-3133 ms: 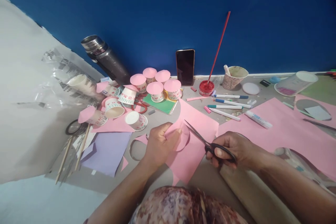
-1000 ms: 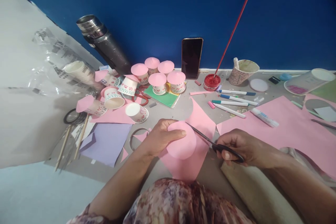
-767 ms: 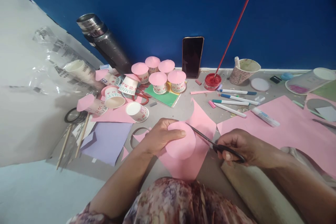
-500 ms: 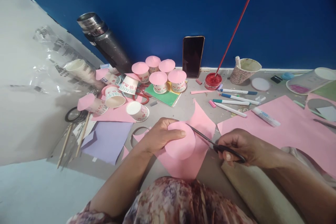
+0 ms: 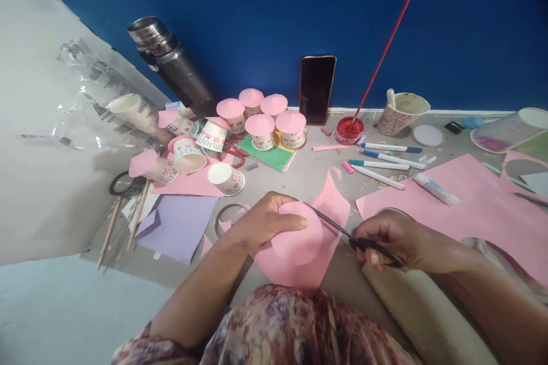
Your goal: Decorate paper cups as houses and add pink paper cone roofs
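Note:
My left hand [image 5: 261, 222] pinches a round pink paper disc [image 5: 297, 236], thumb on top, with the rest of the pink sheet [image 5: 299, 268] hanging under it. My right hand [image 5: 394, 236] grips black-handled scissors [image 5: 342, 232], whose blades reach left to the disc's upper right edge. Both hands hover just above the grey table near my body.
Paper cups with pink cone lids [image 5: 261, 128] cluster at the back beside a steel flask [image 5: 171, 65], a phone [image 5: 317, 89] against the blue wall and a red paint pot [image 5: 349, 128]. Markers [image 5: 385, 162], a glue stick [image 5: 435, 189] and a large pink sheet [image 5: 466, 205] lie right; purple paper [image 5: 180, 225] lies left.
Over three seconds the cut has run round the disc, which now stands almost free of the sheet. In the last second the hands barely moved; the view tilted slightly.

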Available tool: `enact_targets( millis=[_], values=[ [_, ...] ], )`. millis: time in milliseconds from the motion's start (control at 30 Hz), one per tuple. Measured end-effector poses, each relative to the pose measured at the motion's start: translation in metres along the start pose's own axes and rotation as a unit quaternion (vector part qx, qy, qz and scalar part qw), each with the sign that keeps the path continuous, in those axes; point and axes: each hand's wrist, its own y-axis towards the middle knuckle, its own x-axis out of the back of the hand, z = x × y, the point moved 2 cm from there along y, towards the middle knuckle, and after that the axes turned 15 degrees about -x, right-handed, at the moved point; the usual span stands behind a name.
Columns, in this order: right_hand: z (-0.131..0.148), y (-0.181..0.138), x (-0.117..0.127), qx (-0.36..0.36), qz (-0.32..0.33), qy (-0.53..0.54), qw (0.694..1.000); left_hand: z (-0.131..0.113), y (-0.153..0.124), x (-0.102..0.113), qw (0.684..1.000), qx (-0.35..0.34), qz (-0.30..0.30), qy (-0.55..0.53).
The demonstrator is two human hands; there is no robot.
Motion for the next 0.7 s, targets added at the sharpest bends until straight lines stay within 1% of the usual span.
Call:
enact_targets(
  millis=[167, 467, 567, 700],
  values=[
    [0.0013, -0.001, 0.0004, -0.009, 0.002, -0.012, 1.0, 0.0016, -0.0007, 0.0016, 1.0, 0.018, 0.014, -0.01],
    [0.0005, -0.0018, 0.0001, 0.013, -0.013, -0.03, 0.999, 0.0018, -0.0004, 0.0018, 0.999, 0.022, 0.016, -0.036],
    [-0.0017, -0.001, -0.001, 0.009, -0.013, -0.032, 0.999, -0.0011, -0.0003, 0.0007, 0.999, 0.013, 0.023, -0.02],
    [-0.002, -0.0008, -0.0021, 0.013, -0.004, -0.05, 0.999, -0.0039, -0.0011, 0.0002, 0.998, 0.009, 0.054, 0.036]
  ],
)
